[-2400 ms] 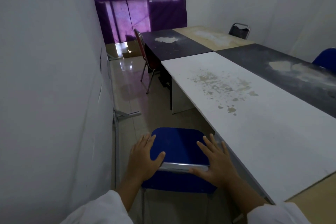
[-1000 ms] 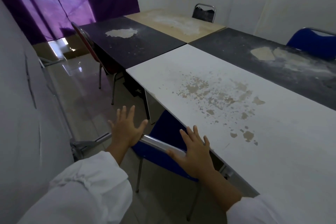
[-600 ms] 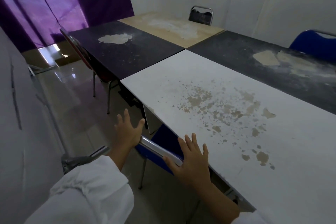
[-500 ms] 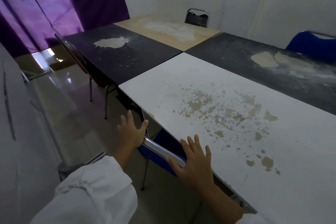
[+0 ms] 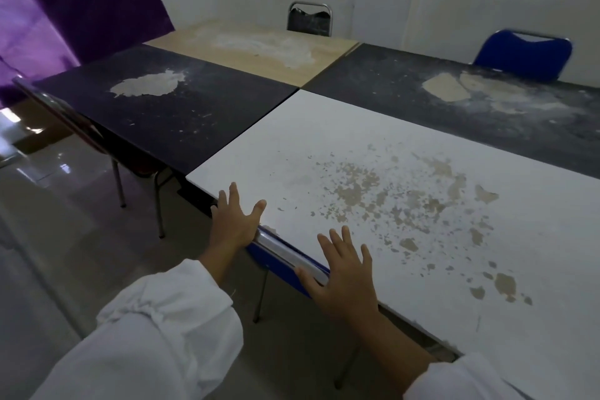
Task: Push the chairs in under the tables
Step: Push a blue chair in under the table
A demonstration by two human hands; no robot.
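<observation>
— How far in is that blue chair (image 5: 264,258)?
— As far as it goes, I'd say. Its chrome top rail (image 5: 285,252) sits right against the edge of the white tabletop (image 5: 324,140). The seat is hidden underneath, with only the back and legs showing.
— And the hands?
— Both flat, fingers straight and spread, gripping nothing. The left hand (image 5: 234,225) presses the rail's far end and the right hand (image 5: 341,273) the near end, fingertips reaching over the tabletop.
— So this one is done?
— Looks so to me. I'd go to the red chair (image 5: 69,114) by the black tabletop (image 5: 181,120) next: its back stands off from the edge, seat only partly under.
— The two opposite?
— A black chair (image 5: 310,21) and a far blue chair (image 5: 522,55), backs rising behind the far tabletops. Their seats are hidden, so I cannot tell whether they need a push.
</observation>
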